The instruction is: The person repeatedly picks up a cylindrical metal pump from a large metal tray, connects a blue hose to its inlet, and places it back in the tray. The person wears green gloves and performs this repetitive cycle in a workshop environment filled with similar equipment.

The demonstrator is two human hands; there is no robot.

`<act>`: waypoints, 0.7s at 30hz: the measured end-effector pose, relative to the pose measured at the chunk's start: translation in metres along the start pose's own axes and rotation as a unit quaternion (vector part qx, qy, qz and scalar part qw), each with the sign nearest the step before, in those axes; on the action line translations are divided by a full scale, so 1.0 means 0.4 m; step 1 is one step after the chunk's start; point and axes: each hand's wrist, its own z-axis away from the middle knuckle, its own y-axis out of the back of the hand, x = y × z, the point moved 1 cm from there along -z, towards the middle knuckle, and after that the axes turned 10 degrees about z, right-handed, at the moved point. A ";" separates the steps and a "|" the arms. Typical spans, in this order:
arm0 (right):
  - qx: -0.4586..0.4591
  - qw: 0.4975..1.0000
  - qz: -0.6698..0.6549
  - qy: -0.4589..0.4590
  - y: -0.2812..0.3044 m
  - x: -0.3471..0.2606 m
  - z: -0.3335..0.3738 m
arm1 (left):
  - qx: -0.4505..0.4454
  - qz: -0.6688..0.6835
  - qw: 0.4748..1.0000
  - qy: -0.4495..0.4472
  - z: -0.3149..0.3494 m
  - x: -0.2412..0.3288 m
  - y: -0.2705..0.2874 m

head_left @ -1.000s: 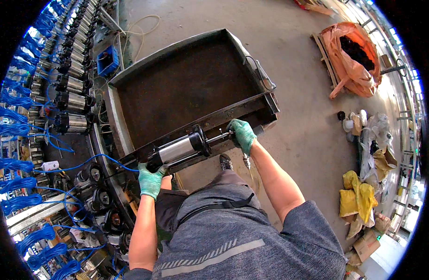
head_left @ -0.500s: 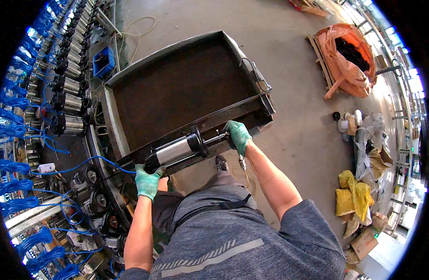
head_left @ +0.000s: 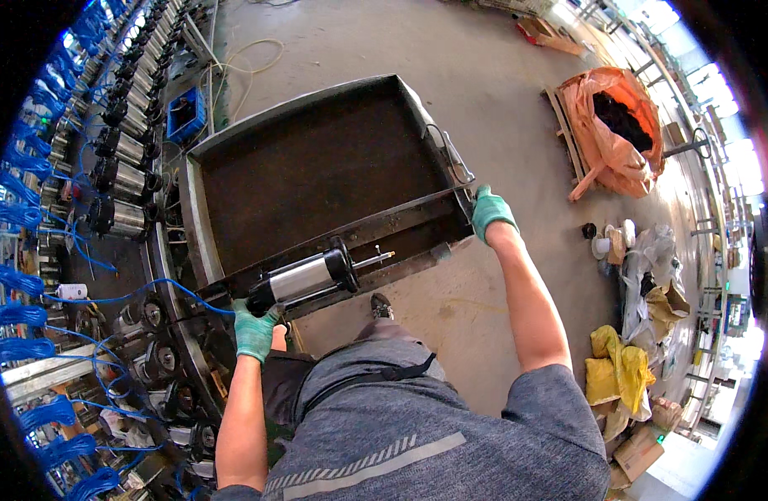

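A silver cylindrical motor (head_left: 303, 278) with black ends lies along the near edge of the wide dark tray (head_left: 317, 94). Its bare metal shaft (head_left: 374, 260) points right, and a blue cable (head_left: 184, 287) runs off from its left end. My left hand (head_left: 255, 331), in a green glove, grips that left black end. Also green-gloved, my right hand (head_left: 492, 212) is closed at the tray's near right corner, beside a bent metal rod (head_left: 462, 171). What its fingers hold there is hidden.
Rows of similar motors (head_left: 121, 218) and coiled blue cables (head_left: 21, 314) line the left side. A blue crate (head_left: 186, 114) stands beyond them. At right are an orange sack (head_left: 611, 159) of dark pieces on a pallet, yellow bags (head_left: 618, 367) and a cardboard box (head_left: 639, 453).
My right hand has left the motor's shaft end and moved right and away to the tray's corner. The hose fitting below it no longer shows. My left hand stays on the motor.
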 end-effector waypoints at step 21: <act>0.163 0.940 -0.220 0.205 -0.041 -0.200 0.098 | 0.041 -0.319 0.937 -0.133 -0.012 0.034 0.123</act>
